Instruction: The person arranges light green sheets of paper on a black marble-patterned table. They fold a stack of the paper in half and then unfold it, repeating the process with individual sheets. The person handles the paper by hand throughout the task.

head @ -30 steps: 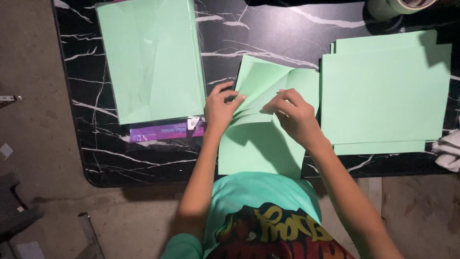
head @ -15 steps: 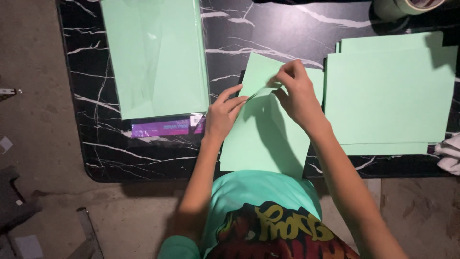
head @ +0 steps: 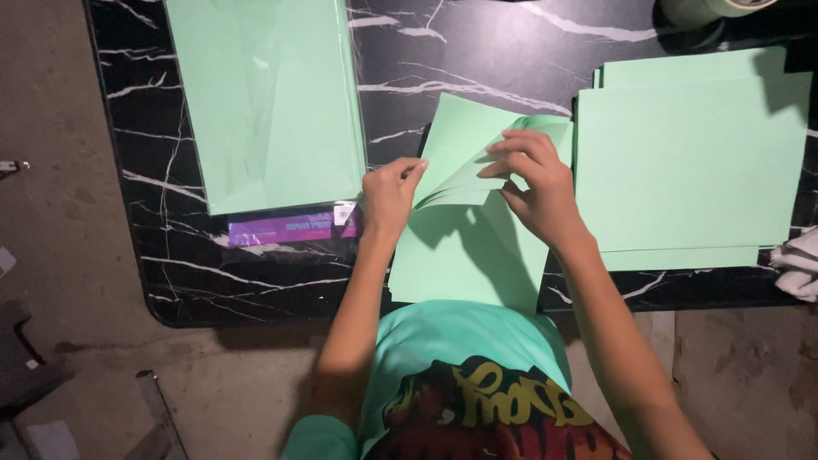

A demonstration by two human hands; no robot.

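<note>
A light green paper sheet (head: 464, 255) lies on the black marble table (head: 477, 60) right in front of me, its top part lifted and bent over. My left hand (head: 388, 198) holds the sheet's left edge beside the fold. My right hand (head: 532, 179) pinches the raised flap near its top right corner. The lower part of the sheet lies flat and reaches past the table's front edge.
A plastic-wrapped pack of green paper (head: 268, 98) with a purple label strip (head: 294, 227) lies at the left. A stack of green sheets (head: 690, 162) lies at the right. A tape roll (head: 707, 10) sits at the back right, a white cloth (head: 797, 264) at the right edge.
The folded flap has been lifted and shifted; my right hand moved up and then right along it, while my left hand stayed at the sheet's left edge.
</note>
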